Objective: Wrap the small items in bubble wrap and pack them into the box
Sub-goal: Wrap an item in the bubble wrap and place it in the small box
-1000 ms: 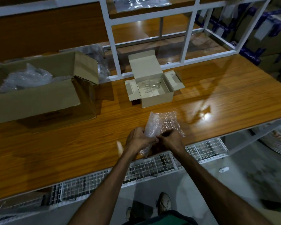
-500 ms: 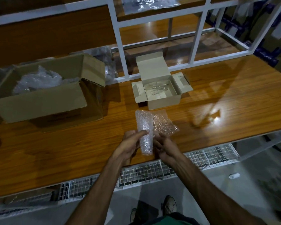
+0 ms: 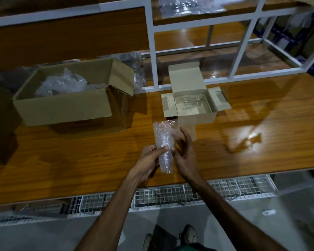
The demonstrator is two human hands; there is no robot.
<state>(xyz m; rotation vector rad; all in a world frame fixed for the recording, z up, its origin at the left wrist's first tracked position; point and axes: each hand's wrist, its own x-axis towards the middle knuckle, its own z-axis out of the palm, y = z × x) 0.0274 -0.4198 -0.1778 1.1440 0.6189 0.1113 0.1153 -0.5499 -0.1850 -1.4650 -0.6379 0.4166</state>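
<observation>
Bubble wrap [image 3: 163, 142], rolled into an upright tube, stood between the two hands above the near part of the wooden table [image 3: 243, 142]. The left hand [image 3: 149, 160] gripped the roll about halfway up, its thumb laid across the front and the other fingers curled behind. The right hand [image 3: 184, 156] rested against the roll's right side with its fingers [image 3: 186, 136] loosely spread and slightly bent, the fingertips touching the loose, blurred upper edge of the wrap; whether they pinched that edge could not be told. What lay inside the roll was hidden by the bubbles.

Just beyond the right fingertips sat a small open white carton [image 3: 194, 104] with its lid tipped back and its side flaps out; something clear, too faint to name, lay on its floor. Beyond the left fingers and further to the left stood a large brown cardboard box [image 3: 67, 107], flaps open, with crumpled clear plastic [image 3: 62, 86] inside. Behind both boxes rose a white metal frame [image 3: 152, 57] carrying a wooden shelf. Below the wrists, under the table's near edge, ran a row of white wire baskets [image 3: 170, 196], and below those the person's shoes [image 3: 188, 234] showed on the grey floor.
</observation>
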